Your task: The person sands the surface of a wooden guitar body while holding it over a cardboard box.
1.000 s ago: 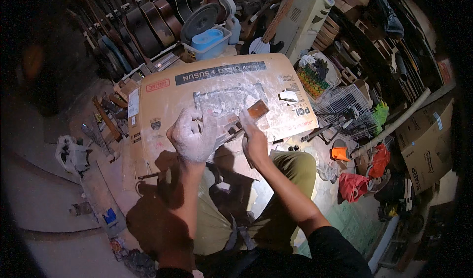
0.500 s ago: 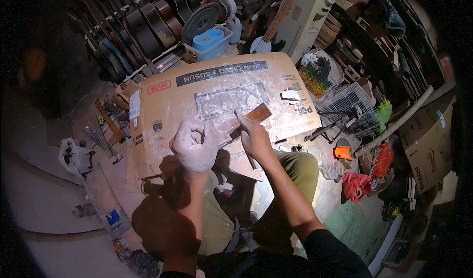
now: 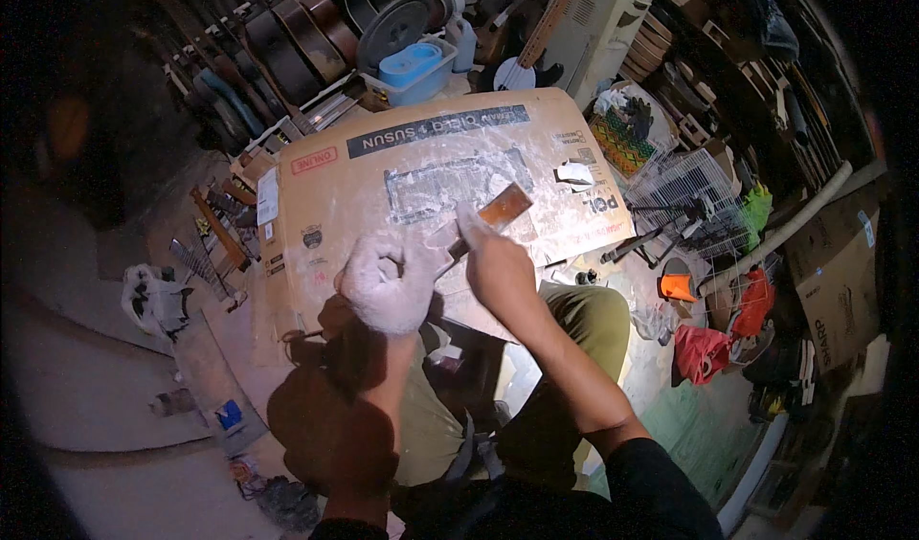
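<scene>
My right hand (image 3: 498, 267) grips a flat, glossy brown rectangular piece (image 3: 505, 207), its index finger stretched along it and the free end pointing to the far right. My left hand (image 3: 388, 281), coated in white dust, has its fingers curled into a ring with the tips pressed together. Those fingertips are beside the near end of the brown piece; whether they hold anything is hidden. Both hands hover over the near part of a dusty cardboard sheet (image 3: 354, 191), above my lap.
A torn white scrap (image 3: 574, 175) lies on the cardboard's right side. Guitar bodies (image 3: 306, 37) stand in a row at the far left, near a tub (image 3: 421, 85) holding a blue container. To the right are a wire rack (image 3: 694, 195), an orange-and-black object (image 3: 677, 283) and a red bag (image 3: 702, 353).
The whole view has shifted slightly. My right hand's index finger now extends farther along the brown piece, and the piece's free end is tilted up more. My left hand remains curled close to it.
</scene>
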{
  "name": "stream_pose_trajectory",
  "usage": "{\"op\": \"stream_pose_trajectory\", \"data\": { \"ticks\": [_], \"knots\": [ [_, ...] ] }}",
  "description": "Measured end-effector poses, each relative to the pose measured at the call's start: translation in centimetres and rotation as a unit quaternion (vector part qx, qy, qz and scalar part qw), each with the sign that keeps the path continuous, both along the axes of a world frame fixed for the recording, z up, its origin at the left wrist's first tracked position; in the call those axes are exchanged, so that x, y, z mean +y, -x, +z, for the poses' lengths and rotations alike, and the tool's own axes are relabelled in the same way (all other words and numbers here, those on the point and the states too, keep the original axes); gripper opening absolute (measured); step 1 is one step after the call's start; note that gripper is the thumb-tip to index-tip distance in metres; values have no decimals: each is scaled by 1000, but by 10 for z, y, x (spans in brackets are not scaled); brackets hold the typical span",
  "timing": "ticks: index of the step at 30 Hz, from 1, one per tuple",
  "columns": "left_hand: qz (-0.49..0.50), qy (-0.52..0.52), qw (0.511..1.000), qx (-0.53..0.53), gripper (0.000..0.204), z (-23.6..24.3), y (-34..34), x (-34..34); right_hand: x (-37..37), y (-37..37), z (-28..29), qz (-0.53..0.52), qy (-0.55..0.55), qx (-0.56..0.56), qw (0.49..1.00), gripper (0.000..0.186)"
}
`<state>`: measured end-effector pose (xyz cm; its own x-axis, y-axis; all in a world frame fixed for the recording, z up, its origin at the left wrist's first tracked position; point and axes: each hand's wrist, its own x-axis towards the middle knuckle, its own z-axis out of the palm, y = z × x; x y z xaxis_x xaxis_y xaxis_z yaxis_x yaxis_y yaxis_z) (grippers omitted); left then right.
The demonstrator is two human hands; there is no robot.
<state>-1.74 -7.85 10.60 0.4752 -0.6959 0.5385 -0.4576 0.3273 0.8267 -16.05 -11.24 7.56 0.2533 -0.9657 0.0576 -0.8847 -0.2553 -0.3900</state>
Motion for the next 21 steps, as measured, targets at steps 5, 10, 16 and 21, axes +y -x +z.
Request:
{"op": "stream_pose_trajectory", "data": {
  "ticks": [5, 10, 16, 21],
  "knots": [
    [-29, -21, 999, 41, 22, 1, 1, 3, 7, -1, -8, -7, -33, 19, 999, 61],
    [-26, 4, 999, 45, 27, -1, -3, 5, 35, -14, 17, 14, -25, 23, 999, 55],
    [-36, -15, 996, 80, 28, -9, -5, 3, 20, -16, 7, -8, -21, 32, 999, 63],
    [-54, 26, 996, 59, 29, -4, 6, 2, 8, -5, -6, 1, 37, 26, 999, 49]
  ]
}}
